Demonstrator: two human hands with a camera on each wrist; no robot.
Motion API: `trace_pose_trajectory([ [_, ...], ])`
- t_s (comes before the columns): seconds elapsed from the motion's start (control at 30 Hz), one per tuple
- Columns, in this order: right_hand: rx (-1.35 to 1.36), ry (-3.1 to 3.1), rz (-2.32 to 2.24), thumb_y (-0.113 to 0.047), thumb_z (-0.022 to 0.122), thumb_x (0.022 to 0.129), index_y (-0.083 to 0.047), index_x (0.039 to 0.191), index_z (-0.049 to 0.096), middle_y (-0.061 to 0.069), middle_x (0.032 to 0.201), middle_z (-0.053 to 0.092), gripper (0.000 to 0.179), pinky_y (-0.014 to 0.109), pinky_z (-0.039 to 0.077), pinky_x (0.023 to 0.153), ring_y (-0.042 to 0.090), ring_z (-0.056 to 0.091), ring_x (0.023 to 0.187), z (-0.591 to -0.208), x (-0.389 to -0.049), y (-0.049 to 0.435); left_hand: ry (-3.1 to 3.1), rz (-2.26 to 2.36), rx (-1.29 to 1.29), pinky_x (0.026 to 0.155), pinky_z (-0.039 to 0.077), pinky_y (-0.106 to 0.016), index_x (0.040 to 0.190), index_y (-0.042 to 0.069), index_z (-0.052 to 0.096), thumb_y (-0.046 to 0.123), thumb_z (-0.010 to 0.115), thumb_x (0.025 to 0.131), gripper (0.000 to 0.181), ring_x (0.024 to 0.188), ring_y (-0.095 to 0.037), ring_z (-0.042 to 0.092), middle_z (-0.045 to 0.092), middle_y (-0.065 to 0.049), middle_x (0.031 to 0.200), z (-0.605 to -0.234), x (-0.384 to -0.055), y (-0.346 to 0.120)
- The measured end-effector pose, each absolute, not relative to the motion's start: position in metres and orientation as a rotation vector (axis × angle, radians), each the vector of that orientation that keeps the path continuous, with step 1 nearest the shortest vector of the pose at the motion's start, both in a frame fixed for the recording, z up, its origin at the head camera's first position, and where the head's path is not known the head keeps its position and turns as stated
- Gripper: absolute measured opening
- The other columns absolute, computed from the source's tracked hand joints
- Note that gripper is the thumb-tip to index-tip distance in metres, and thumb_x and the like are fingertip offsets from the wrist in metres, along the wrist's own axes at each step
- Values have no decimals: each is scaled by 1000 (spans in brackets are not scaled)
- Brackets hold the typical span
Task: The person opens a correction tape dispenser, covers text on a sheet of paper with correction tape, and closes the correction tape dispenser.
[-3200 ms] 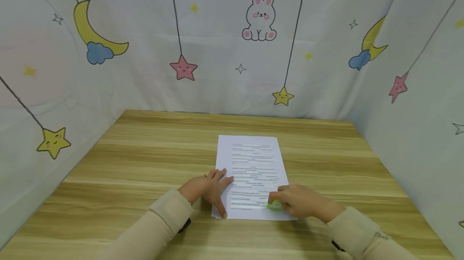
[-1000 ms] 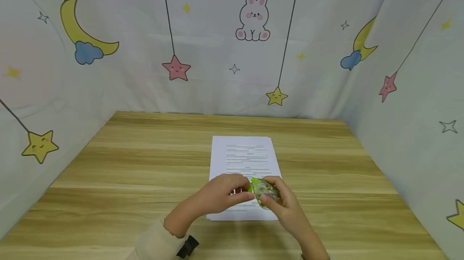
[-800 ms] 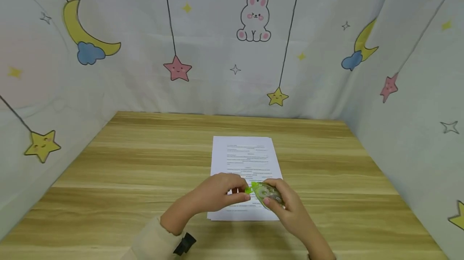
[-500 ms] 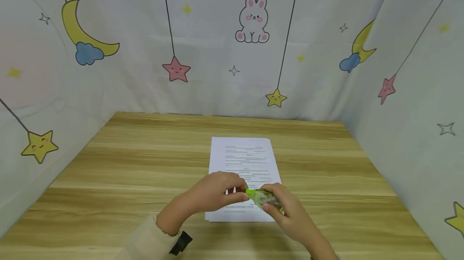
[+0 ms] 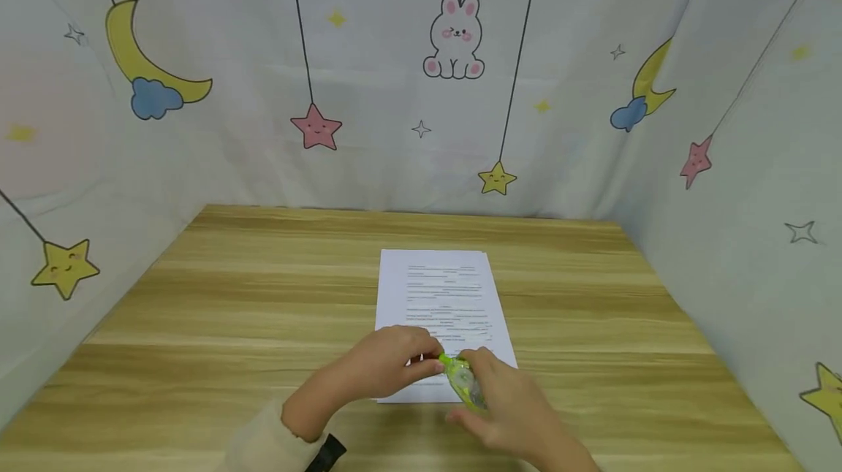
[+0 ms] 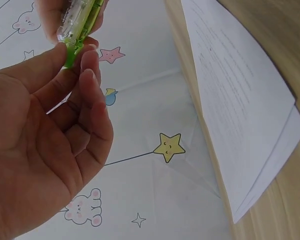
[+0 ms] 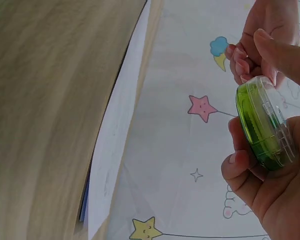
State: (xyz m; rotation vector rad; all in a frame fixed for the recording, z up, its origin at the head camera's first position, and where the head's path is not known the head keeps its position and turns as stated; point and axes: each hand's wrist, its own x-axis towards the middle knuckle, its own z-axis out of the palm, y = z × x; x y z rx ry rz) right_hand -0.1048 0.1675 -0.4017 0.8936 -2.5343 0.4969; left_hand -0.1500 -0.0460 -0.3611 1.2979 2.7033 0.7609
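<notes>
A green, see-through correction tape is held over the lower part of a printed sheet. My left hand pinches its bright green tip between thumb and fingers, as the left wrist view shows. The right hand has its fingers curled about the tape's body. Its thumb is lifted off and points away from the tape. White tape strips seem to cover parts of the printed lines. The hands and the tape hide the sheet's lower part.
Under the top sheet lies at least one more sheet, its corner slightly offset. The wooden table reaches back to a white cloth printed with stars, moons and rabbits, which also hangs at both sides. A black strap circles the left wrist.
Earlier the left hand rested on the sheet and the right pressed the tape to it. Both hands then met; the green tip, briefly apart, rejoined the body. The right thumb came off.
</notes>
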Motion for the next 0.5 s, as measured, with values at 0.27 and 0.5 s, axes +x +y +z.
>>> trace_pose_trajectory([
  [0.27,863,-2564,555,-23,76,65,-9,111,49,-8,90,54,55,15,40,57,0,45,70,-406,-106,166,2695,806,1216,58,39,-13,90,16,67,33,54,92,21,64,3,45,57,13,75,-367,-148,-46],
  [0.5,573,-2656,633,-24,74,70,-5,113,52,3,94,61,52,17,37,55,3,46,69,-395,-134,194,2784,812,1052,64,45,-19,115,14,61,42,48,94,37,75,-1,54,64,9,88,-368,-151,-55],
])
